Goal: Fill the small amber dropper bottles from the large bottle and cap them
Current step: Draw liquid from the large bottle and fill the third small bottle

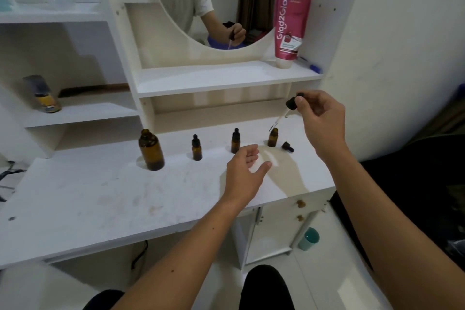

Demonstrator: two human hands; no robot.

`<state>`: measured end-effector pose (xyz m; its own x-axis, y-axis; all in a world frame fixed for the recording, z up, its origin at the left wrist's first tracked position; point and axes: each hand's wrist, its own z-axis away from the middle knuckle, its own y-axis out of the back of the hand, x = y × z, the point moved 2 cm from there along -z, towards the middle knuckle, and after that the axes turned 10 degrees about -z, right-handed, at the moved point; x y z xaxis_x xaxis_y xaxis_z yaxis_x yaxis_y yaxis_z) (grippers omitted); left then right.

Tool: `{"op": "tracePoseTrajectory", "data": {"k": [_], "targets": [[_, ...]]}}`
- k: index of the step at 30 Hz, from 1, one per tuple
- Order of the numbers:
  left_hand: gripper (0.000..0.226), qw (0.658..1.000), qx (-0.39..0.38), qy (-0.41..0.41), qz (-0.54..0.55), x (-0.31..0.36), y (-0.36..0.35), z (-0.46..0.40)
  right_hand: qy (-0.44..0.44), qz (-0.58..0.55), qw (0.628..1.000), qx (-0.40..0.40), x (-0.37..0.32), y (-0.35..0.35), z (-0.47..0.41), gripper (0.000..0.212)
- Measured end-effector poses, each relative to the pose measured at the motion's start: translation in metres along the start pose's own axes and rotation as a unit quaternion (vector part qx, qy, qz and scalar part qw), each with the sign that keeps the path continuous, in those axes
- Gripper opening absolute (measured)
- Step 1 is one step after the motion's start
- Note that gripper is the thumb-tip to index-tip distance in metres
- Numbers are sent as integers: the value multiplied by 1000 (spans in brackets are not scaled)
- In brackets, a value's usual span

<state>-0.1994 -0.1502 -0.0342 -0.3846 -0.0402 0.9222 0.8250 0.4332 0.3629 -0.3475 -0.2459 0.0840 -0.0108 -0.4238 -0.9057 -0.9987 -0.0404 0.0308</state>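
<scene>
Pinching the black rubber bulb of a glass-tubed dropper (pixel 289 108), the right hand (pixel 322 118) holds it tilted above the far right of the white dressing-table top (pixel 100 196), its clear tip just over the open mouth of the rightmost small amber glass bottle (pixel 273 137). Whether the tip is actually inside the neck I cannot tell. The left hand (pixel 245 171) hovers over the table with fingers loosely spread, holding nothing, just near of a middle small amber bottle with a black dropper cap (pixel 235 141). Further left stands another capped small amber bottle (pixel 196 148), and left of that the large amber glass bottle (pixel 151 150), uncapped. A loose black dropper cap (pixel 287 146) lies on its side just right of the open bottle.

My reading is that the open bottle is being filled by dropper and is not yet capped. Nothing steadies that bottle; a nudge from the slanted glass tip could tip it, since it is narrow and light. Squeezing while the tip sits off-centre would put liquid on the table, where a pale stain (pixel 289 173) already spreads near of the bottle. The left hand, if it reaches right, passes close to the middle capped bottle and could knock it. The loose cap, lying near the right edge, could roll off.
</scene>
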Motion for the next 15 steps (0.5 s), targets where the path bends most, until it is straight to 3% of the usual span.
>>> {"op": "tracePoseTrajectory", "data": {"k": [11, 15], "targets": [[64, 998, 20, 0, -52, 6, -45, -67, 3, 13, 1000, -1, 30, 10, -24, 14], [51, 997, 29, -19, -75, 1, -50, -82, 8, 22, 1000, -12, 40, 5, -28, 15]]}}
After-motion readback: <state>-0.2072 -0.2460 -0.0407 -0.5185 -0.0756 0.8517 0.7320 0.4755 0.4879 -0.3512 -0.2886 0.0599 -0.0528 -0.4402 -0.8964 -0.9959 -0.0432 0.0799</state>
